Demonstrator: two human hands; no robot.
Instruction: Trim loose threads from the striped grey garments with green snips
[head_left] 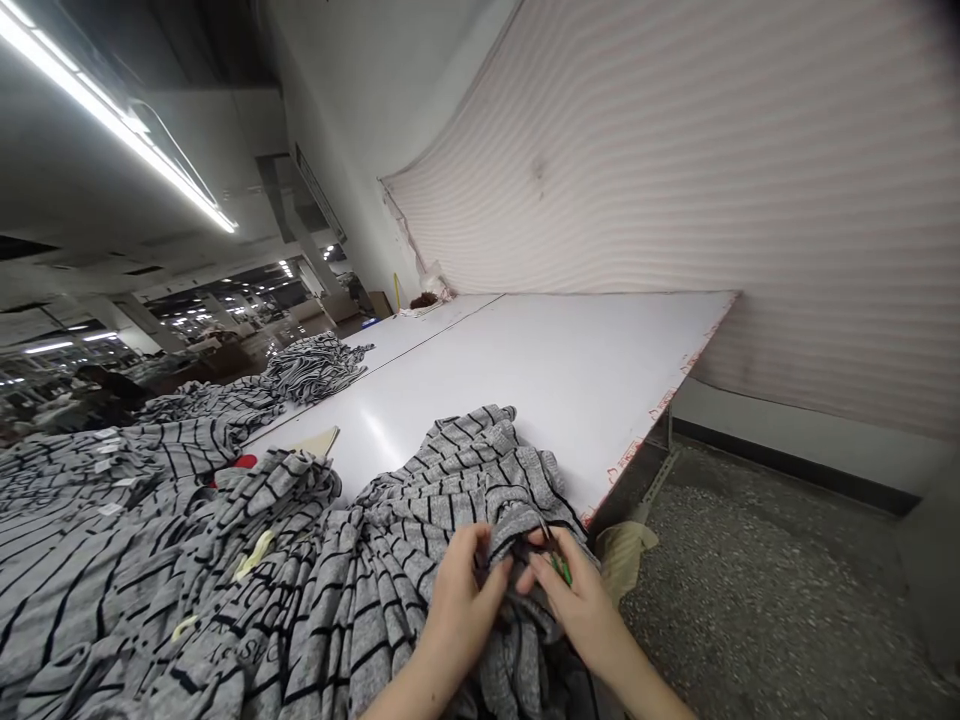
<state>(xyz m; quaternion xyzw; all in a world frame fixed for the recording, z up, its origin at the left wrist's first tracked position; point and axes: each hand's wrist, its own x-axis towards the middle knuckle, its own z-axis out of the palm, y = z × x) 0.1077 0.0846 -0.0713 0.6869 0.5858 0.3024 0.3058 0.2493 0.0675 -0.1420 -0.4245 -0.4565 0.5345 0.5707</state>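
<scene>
We pinch the striped grey garment at six o'clock with the left hand, seemingly to steady its fold; the right hand grips apparent green-handled snips alongside.

Soft-looking, matt, rumpled knit cloth lies on the near part of the smooth, glossy tabletop, with a thin, matt, cloth-like hanging behind that tabletop and a rough, grainy, stone-like floor to its right.
</scene>
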